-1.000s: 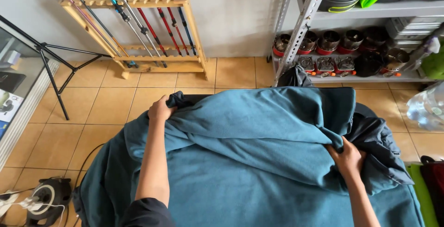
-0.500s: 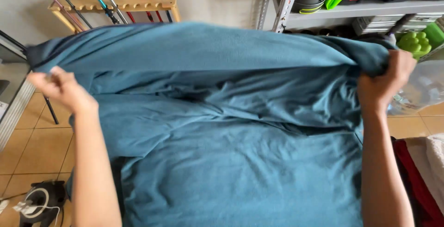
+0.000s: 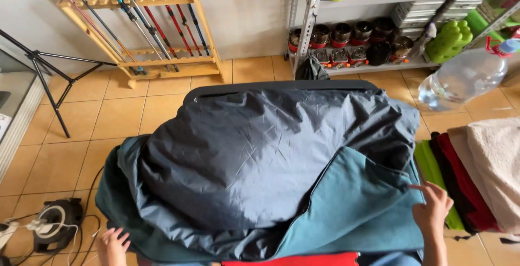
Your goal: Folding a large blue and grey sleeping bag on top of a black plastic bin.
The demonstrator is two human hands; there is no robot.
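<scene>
A large sleeping bag (image 3: 254,157) lies spread over a dark table (image 3: 281,85), its dark blue-grey shell up and a teal fleece lining (image 3: 352,206) showing at the lower right corner. My right hand (image 3: 431,207) rests with fingers spread on the edge of that teal corner. My left hand (image 3: 112,244) sits low at the bottom left, fingers apart, at the hem of the bag. Neither hand grips the fabric.
A wooden rack of trekking poles (image 3: 146,27) and a black tripod (image 3: 46,76) stand on the tiled floor at the back left. Metal shelving (image 3: 379,33) holds camp stoves and pots. A big water jug (image 3: 466,76), folded blankets (image 3: 476,174) at right, and a cable reel (image 3: 51,225) are nearby.
The bag was held up stretched between both raised hands, teal side showing; now it lies flipped on the table with the dark shell up, and both hands have let go and dropped low.
</scene>
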